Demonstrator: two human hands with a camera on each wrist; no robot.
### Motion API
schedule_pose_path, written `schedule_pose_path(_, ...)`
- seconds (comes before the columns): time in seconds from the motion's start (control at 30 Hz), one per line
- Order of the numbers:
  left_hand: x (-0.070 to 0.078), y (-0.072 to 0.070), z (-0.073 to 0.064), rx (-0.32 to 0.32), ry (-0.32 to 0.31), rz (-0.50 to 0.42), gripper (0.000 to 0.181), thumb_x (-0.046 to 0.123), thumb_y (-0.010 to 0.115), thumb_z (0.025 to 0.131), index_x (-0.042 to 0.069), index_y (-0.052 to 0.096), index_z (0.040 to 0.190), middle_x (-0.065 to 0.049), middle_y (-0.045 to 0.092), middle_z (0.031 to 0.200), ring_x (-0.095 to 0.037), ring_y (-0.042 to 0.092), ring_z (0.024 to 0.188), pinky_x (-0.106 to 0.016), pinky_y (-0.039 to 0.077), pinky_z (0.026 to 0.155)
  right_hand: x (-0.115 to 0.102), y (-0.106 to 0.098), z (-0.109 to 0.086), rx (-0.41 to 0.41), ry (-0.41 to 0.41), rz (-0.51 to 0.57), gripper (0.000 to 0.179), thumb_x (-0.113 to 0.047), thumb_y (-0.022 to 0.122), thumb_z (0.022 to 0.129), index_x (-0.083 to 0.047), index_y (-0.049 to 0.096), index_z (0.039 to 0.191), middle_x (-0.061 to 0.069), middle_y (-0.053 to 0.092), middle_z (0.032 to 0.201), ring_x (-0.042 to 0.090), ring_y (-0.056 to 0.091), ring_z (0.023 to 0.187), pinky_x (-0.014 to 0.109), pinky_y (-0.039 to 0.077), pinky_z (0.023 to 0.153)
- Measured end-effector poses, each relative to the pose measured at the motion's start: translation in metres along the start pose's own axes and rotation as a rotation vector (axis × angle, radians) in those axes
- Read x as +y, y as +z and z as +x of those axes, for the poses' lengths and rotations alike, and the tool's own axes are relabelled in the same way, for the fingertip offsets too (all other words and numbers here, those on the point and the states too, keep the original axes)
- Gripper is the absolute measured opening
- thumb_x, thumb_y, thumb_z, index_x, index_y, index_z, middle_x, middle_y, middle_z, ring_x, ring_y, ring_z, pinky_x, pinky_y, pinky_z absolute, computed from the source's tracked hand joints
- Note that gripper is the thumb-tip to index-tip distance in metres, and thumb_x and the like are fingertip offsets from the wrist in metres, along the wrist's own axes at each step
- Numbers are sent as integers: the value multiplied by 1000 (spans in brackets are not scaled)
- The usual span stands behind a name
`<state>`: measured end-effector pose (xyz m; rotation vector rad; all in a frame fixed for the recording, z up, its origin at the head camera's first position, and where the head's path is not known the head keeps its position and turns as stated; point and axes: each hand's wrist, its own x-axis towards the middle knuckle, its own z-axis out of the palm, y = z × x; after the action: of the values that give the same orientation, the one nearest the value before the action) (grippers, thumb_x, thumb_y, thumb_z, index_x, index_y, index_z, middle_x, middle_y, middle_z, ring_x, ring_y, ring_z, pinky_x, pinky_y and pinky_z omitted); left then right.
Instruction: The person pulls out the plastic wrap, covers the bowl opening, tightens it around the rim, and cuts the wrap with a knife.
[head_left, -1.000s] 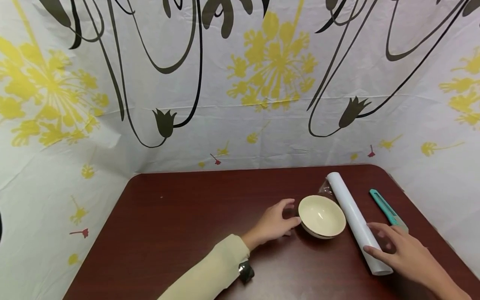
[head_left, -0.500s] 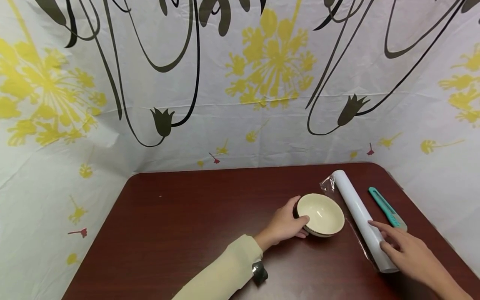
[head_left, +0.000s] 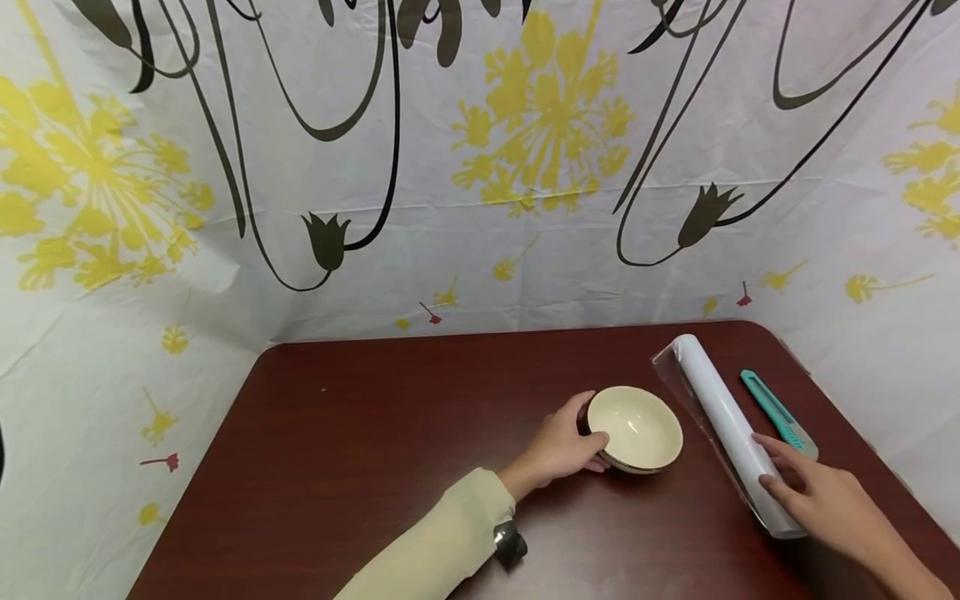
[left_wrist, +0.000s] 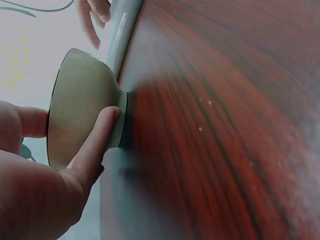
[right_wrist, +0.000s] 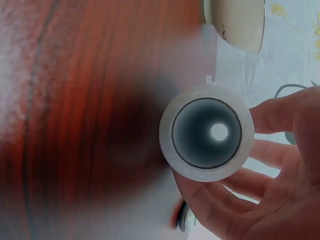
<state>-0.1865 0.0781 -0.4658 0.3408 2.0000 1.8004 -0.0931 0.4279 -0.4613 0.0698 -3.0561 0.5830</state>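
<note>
In the head view my left hand (head_left: 558, 448) grips the near-left side of a cream bowl (head_left: 637, 429), thumb over the rim. From the left wrist view, a finger lies along the bowl's outer wall (left_wrist: 82, 95) down to its foot. Right of the bowl a roll of plastic wrap (head_left: 723, 417) lies slanting on the table, a loose strip of clear film (head_left: 686, 387) along its left side. My right hand (head_left: 828, 500) holds the near end of this roll, thumb on one side and fingers on the other; the right wrist view looks into its hollow core (right_wrist: 200, 132).
A teal utility knife (head_left: 772, 408) lies right of the roll, close to my right fingertips. The dark red wooden table (head_left: 375, 442) ends at a patterned cloth (head_left: 487, 250) hanging behind it and at the sides. A small black device (head_left: 510, 543) sits at my left cuff.
My left hand has closed on the bowl and drawn it slightly left. The roll has moved right under my right hand, and more loose film shows on its left.
</note>
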Motion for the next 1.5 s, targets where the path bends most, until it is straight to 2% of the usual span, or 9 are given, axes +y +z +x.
schedule_pose_path(0.33, -5, -13, -10, -5, 5, -3, 72, 2, 70, 101, 10, 44, 167, -18, 60, 150, -27, 79, 72, -38, 68, 67, 2, -6, 12, -47, -10, 34, 53, -14, 70, 108, 7, 52, 153, 31, 75, 115, 52, 71, 109, 56, 59, 77)
schedule_pose_path(0.53, -5, -24, -19, -28, 13, -12, 73, 4, 69, 102, 9, 41, 169, -17, 58, 154, -29, 80, 76, -38, 68, 70, 0, -8, 18, -49, -37, 48, 52, -12, 70, 108, 4, 54, 154, 31, 74, 119, 49, 72, 111, 44, 58, 73)
schedule_pose_path(0.67, -6, -29, -25, -29, 15, -16, 73, 4, 70, 101, 8, 41, 169, -19, 57, 154, -30, 80, 76, -38, 68, 69, -2, -5, 22, -32, -74, 54, 49, -14, 70, 109, 0, 57, 154, 32, 71, 129, 40, 70, 105, 38, 54, 72)
schedule_pose_path(0.8, -8, -34, -30, -32, 18, -20, 73, 3, 69, 101, 7, 41, 169, -20, 56, 154, -31, 80, 75, -39, 68, 70, -7, -2, 27, -26, -112, 51, 46, -14, 68, 110, -2, 59, 153, 31, 68, 138, 38, 68, 107, 48, 56, 79)
schedule_pose_path(0.9, -9, -38, -35, -38, 18, -16, 73, 3, 69, 102, 6, 40, 169, -22, 54, 156, -32, 80, 76, -40, 68, 70, -12, -1, 32, -35, -137, 42, 46, -14, 67, 110, -4, 60, 154, 27, 68, 140, 28, 69, 107, 48, 57, 81)
schedule_pose_path(1.0, -11, -41, -40, -33, 19, -10, 73, 2, 68, 101, 6, 40, 169, -22, 52, 157, -33, 80, 75, -40, 68, 70, -17, 1, 38, -40, -173, 45, 46, -12, 69, 109, -5, 61, 154, 23, 70, 140, 12, 66, 102, 37, 55, 76)
schedule_pose_path(1.13, -13, -45, -47, -16, 19, -3, 73, 1, 69, 101, 8, 42, 168, -18, 53, 157, -34, 79, 74, -42, 68, 69, -24, 5, 48, -37, -247, 61, 49, -6, 71, 105, -4, 61, 153, 21, 72, 137, 6, 62, 98, 30, 50, 72)
schedule_pose_path(1.3, -13, -51, -56, -17, 22, 11, 73, 2, 70, 102, 9, 41, 169, -17, 53, 156, -35, 80, 75, -42, 68, 68, -30, 6, 60, -31, -323, 66, 52, 0, 73, 101, -3, 61, 151, 19, 73, 136, 7, 61, 94, 29, 49, 72)
schedule_pose_path(1.5, -13, -59, -65, -35, 16, 34, 73, 3, 69, 103, 7, 39, 169, -19, 48, 162, -30, 80, 75, -42, 68, 67, -38, 8, 74, -32, -367, 55, 53, 6, 71, 98, -4, 63, 150, 17, 72, 135, 20, 68, 110, 34, 56, 79)
